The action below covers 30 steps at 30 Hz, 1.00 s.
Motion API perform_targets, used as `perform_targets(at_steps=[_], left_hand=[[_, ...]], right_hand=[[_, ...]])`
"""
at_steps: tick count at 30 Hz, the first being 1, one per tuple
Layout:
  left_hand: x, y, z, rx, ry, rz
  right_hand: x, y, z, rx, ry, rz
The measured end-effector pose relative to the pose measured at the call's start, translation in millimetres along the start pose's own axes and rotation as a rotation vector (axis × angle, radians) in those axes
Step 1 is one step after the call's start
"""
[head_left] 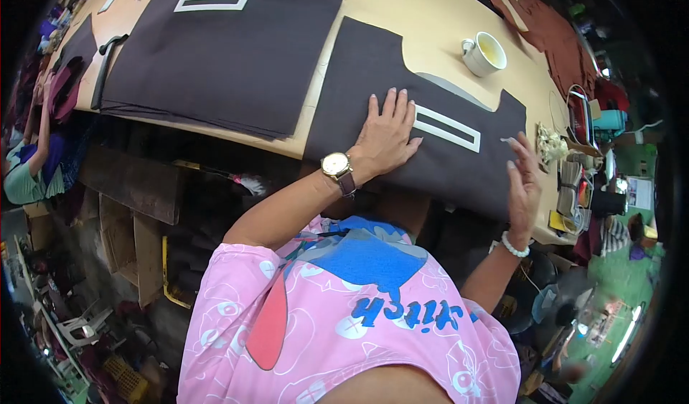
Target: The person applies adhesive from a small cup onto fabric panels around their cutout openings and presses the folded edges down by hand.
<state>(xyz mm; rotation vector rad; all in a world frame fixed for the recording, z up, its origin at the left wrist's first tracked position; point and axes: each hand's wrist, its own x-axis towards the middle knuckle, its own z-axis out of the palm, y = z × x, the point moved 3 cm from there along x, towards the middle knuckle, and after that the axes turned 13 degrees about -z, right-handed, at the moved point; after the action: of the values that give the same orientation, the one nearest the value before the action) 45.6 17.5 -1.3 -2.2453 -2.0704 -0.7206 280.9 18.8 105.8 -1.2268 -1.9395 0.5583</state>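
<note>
My left hand [387, 135] lies flat with fingers spread on a dark cut fabric panel [359, 67] near the table's front edge. Its fingers touch or cover the left end of a white rectangular strip with a long opening [468, 141] lying on the panel. At the panel's right side is my right hand [526, 185], its fingers loosely curved and the thumb apart from them. A tiny whitish bit shows by its fingertip, too small to name. To the left lies a stack of dark fabric panels [222, 59], topped by a similar white strip [212, 1].
A white cup [484, 54] with yellowish liquid stands behind the panel on the table [430, 16]. Rust-brown fabric [549, 41] lies at the back right. Cords and a bundle of cloth strips [569, 181] sit at the right edge. Another person's arm [43, 128] shows far left.
</note>
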Motion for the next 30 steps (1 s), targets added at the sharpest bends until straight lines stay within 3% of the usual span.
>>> perform_targets(at_steps=[4, 7, 11, 18, 30], left_hand=[[1, 0, 0, 0.002, 0.007, 0.004], [1, 1, 0, -0.016, 0.007, -0.005], [1, 2, -3, -0.035, -0.016, -0.012], [2, 3, -6, -0.025, -0.055, -0.021], [3, 3, -7, 0.012, -0.059, -0.011]], right_hand=[[-9, 42, 26, 0.157, 0.061, 0.042], [-7, 58, 39, 0.090, 0.069, 0.099], [-2, 54, 49, -0.294, 0.128, -0.009], [-12, 75, 61, -0.268, 0.035, 0.023], [-11, 55, 76, -1.136, -0.285, 0.045]])
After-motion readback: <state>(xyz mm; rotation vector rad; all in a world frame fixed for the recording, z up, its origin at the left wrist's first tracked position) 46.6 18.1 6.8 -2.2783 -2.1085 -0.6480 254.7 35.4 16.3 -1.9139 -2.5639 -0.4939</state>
